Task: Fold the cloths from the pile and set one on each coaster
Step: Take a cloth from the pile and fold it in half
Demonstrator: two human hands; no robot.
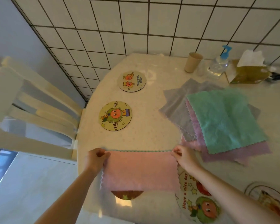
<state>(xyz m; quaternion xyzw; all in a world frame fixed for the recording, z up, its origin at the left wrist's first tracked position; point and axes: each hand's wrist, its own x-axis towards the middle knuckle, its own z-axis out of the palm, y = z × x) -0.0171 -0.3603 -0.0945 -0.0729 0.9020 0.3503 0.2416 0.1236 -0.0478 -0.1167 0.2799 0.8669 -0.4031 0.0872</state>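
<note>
Pink cloth (140,171) hangs over the desk (152,126) edge near us, our left hand (94,159) and right hand (183,156) pinching its top corners; a loose grip could drop it crooked, missing the coaster (127,194) beneath.

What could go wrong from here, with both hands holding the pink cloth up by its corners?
1. The left hand and right hand only pinch the top corners of the pink cloth, so a corner could slip and spoil the fold.
2. The cloth hides most of the dark coaster beneath it, so it may be set down off-centre.
3. The right hand is close to the pile and could drag its edge.
</note>
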